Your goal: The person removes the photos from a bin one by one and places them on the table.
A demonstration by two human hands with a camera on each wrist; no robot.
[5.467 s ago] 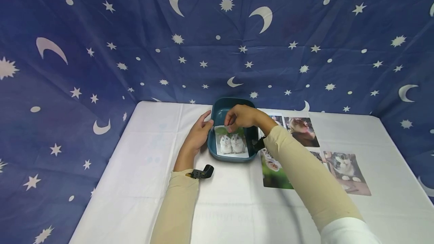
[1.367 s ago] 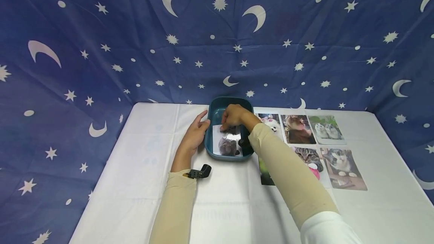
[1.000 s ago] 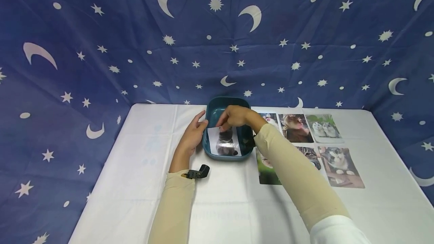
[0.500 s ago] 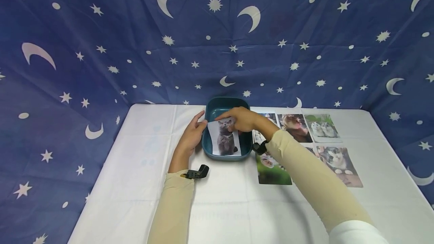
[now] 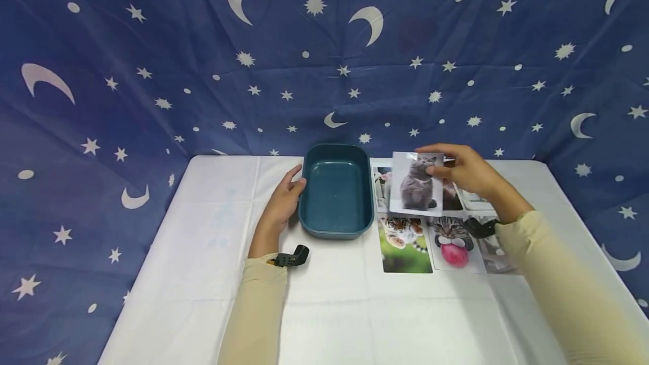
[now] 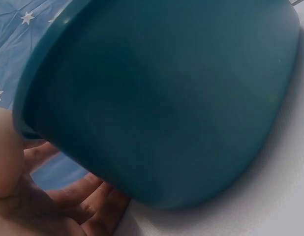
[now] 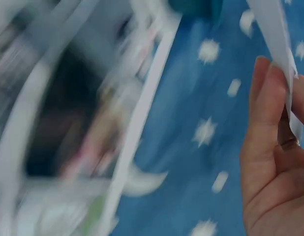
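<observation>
A: Starting at the left, what is there?

B: A white tablecloth (image 5: 203, 230) covers the table, with dark blue star-and-moon fabric (image 5: 152, 72) hung behind and to both sides. The left hand (image 5: 281, 201) lies on the cloth against the left wall of a teal plastic tub (image 5: 336, 230). Its fingers are nearly straight and touch the tub's outer side near the far left corner; they are pressed to it, not wrapped round it.

A: Does the left wrist view agree?

B: Yes. There the tub (image 6: 162, 98) fills the frame and the left hand's fingers (image 6: 83, 196) sit flat by its base. The tub's inside shows only bare teal floor in the head view.

A: And right of the tub?

B: Animal photos lie flat on the cloth just beside it: a tiger cub photo (image 5: 403, 241) nearest the front, then a cat with a pink ball photo (image 5: 453, 244) touching its right edge. More prints lie behind and to the right, partly hidden by the arm, so I cannot tell their subjects.

A: The right hand?

B: The right hand (image 5: 469, 173) is raised above the far row of prints, well apart from the tub. It pinches the grey kitten photo (image 5: 417, 185) by its right edge, thumb in front and fingers behind, holding it upright, facing the person. The right wrist view is blurred, but the fingers (image 7: 262, 128) show closed on a thin white paper edge.
</observation>
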